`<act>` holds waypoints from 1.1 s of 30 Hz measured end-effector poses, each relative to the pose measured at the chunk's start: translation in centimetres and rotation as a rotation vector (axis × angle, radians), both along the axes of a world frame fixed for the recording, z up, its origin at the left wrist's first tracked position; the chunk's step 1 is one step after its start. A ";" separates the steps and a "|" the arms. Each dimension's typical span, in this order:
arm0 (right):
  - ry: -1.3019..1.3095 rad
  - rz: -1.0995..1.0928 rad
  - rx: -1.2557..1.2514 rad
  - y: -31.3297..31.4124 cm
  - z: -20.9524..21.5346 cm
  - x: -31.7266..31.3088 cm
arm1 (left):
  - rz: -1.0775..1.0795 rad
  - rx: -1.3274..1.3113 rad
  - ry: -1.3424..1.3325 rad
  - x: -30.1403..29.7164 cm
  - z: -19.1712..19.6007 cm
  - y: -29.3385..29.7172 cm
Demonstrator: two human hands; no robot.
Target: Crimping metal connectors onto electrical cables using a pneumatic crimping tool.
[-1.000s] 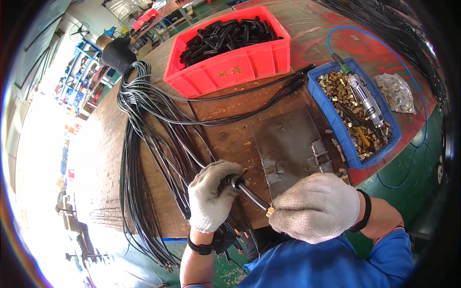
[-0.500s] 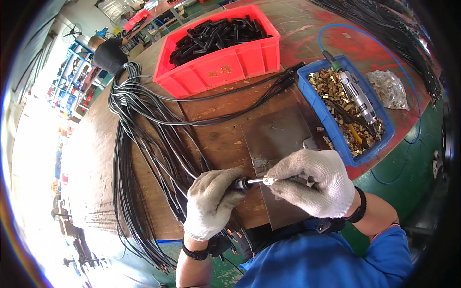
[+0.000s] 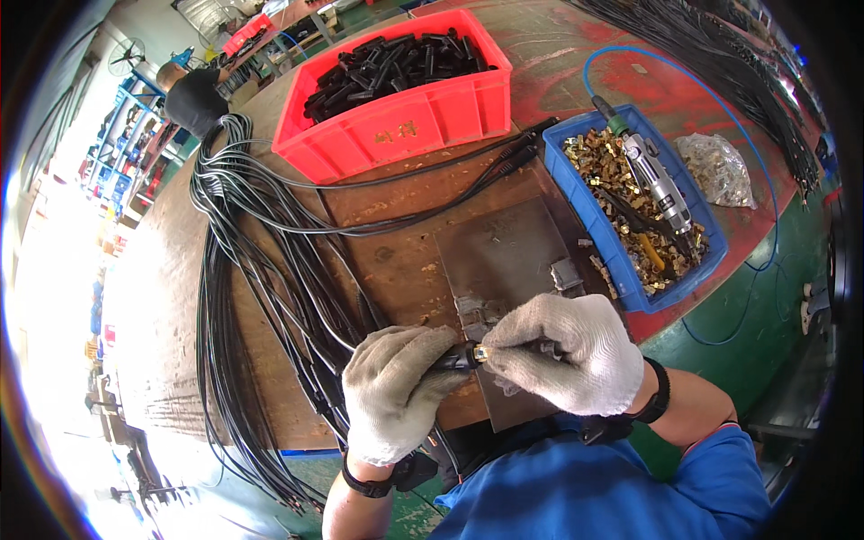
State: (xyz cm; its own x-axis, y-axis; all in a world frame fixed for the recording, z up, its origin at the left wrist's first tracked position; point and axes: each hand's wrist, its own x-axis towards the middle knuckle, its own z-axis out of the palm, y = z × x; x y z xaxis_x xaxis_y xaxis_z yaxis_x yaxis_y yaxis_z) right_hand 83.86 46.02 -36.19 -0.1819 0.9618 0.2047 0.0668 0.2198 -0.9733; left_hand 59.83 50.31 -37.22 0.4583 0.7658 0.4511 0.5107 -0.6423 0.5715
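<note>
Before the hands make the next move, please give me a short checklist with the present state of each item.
1. Left hand grips the black cable end: ok.
2. Right hand pinches the small brass part at the tip of the cable end: ok.
3. Brass part fully seated: cannot tell, the fingers cover it.
4. Blue bin with brass parts close to the right hand: ok.
5. Cable bundle lies away from the metal plate: ok.
</note>
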 end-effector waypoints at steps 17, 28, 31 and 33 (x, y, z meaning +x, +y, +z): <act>0.015 0.029 -0.172 3.0 -2.1 0.4 | 0.010 -0.091 0.192 2.2 1.5 1.2; 0.572 -0.179 -0.580 6.4 -3.6 -0.7 | 0.118 -0.550 -0.242 1.9 -1.6 1.4; 0.581 -0.040 -0.554 6.6 -3.8 -2.4 | 0.084 -0.570 -0.709 4.9 -2.4 5.5; 0.421 -0.174 -0.389 7.9 -5.6 -2.6 | 0.043 -0.790 -1.040 6.7 -1.6 7.7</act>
State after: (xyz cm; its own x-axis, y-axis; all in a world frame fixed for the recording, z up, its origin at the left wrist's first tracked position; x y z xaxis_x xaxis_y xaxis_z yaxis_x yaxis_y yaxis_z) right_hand 81.29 53.94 -41.83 0.0051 0.9889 -0.1482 -0.3386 -0.1377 -0.9308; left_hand 66.58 57.98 -38.77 0.1381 0.9904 0.0020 -0.3841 0.0517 0.9218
